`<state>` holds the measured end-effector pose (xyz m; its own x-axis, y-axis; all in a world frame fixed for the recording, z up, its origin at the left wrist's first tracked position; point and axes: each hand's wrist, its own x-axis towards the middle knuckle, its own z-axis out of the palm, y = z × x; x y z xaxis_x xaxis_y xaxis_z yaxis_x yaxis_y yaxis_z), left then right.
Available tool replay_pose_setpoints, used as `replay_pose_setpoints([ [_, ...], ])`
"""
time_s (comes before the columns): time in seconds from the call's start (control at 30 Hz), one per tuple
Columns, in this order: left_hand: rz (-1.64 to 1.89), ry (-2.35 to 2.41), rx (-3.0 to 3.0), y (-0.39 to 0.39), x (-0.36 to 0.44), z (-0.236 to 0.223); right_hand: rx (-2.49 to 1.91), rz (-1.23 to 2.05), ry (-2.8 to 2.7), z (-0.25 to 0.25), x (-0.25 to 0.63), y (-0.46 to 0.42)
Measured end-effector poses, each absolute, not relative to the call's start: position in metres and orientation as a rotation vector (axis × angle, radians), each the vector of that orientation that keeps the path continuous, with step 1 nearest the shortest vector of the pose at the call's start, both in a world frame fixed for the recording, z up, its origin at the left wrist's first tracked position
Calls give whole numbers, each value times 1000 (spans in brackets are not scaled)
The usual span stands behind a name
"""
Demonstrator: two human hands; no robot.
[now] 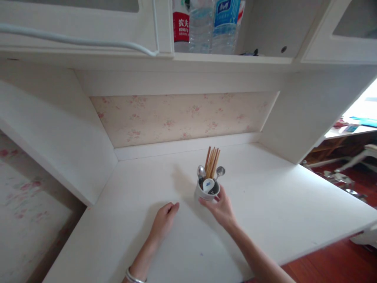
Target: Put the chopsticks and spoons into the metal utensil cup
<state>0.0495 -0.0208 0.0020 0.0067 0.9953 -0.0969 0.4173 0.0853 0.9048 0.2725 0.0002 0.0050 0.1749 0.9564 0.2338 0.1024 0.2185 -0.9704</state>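
A white cup [202,194] is on the white desktop, with my right hand [223,209] wrapped around its near right side. Several wooden chopsticks [212,163] stand up out of it, leaning slightly right. Two metal spoons, one on the left [201,171] and one on the right [220,171], rise beside them, bowls up. At the front of the cup a white ceramic spoon [208,184] shows a small blue mark. My left hand [163,221] rests closed on the desktop, left of the cup and apart from it; nothing shows in its fingers.
White side panels [284,106] and a floral back wall [182,118] enclose the desktop [141,184]. Overhead, an open cabinet shelf [235,59] holds plastic bottles [201,31]. A pale cable [73,38] hangs across the left cabinet door. Furniture and red flooring lie beyond the right edge.
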Motion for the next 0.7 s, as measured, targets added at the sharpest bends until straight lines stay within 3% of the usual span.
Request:
replay_pose_setpoints([
  [0.33, 864, 1456, 1470, -18, 49, 1, -1470, 590, -931, 23, 399, 111],
  [0.7, 860, 1448, 1445, -19, 48, 3, -1590, 531, -1032, -8, 434, 124],
])
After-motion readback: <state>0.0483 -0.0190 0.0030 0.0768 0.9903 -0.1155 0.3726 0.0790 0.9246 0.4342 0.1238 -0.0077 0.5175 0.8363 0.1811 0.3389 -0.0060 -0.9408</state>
